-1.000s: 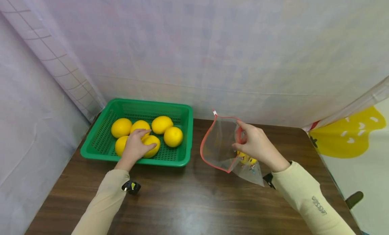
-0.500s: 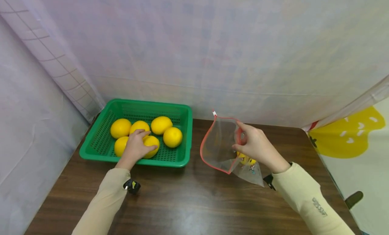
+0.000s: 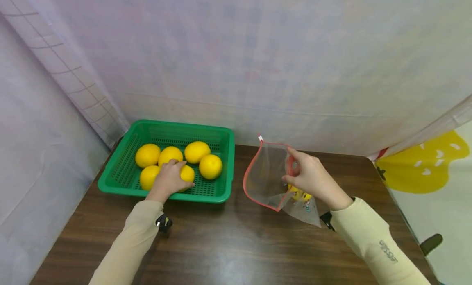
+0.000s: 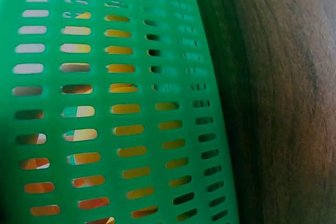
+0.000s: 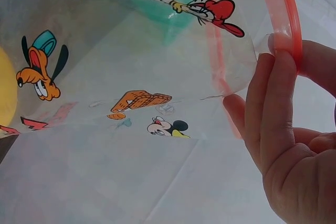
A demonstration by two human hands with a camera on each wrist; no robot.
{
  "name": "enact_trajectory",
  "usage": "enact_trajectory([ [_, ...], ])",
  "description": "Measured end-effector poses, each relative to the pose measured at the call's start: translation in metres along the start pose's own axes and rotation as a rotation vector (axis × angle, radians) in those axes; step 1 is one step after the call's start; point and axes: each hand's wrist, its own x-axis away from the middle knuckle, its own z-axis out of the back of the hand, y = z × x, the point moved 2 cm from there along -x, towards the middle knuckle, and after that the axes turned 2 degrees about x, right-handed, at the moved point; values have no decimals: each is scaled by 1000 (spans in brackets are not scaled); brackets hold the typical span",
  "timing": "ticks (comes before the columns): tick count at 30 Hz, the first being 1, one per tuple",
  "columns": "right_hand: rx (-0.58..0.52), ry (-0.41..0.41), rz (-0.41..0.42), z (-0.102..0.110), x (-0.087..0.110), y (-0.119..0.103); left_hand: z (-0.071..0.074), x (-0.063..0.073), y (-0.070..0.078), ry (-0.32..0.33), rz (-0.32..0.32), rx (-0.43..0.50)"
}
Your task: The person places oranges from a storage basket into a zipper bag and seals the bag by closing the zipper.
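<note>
My left hand (image 3: 169, 179) reaches into the green basket (image 3: 232, 166) and grips the front lemon (image 3: 188, 174), fingers over its top and thumb at its right side. Several more lemons (image 3: 210, 166) lie around it. The left wrist view shows the slotted basket wall (image 4: 105, 124), which hides the hand. My right hand (image 3: 309, 172) pinches the red-trimmed edge of a clear slider bag (image 3: 267, 174) with its mouth spread open to the left. Cartoon prints mark the bag. A yellow fruit (image 5: 6, 90) sits inside it, partly hidden by the hand in the head view.
The dark wooden table (image 3: 221, 240) carries the basket on the left and the bag on the right. Pale curtain (image 3: 243, 72) hangs right behind both. A yellow printed shape (image 3: 424, 164) shows beyond the table's right edge.
My left hand has shifted slightly right and lower over the front lemon, covering more of it. My right hand and the bag stay in place.
</note>
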Motion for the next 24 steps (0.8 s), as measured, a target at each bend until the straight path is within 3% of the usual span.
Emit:
enact_trajectory([
  [12, 6, 2, 6, -1, -1, 4, 0, 0, 2, 9, -76, 3],
  [24, 5, -1, 7, -1, -1, 3, 2, 2, 5, -6, -78, -15],
])
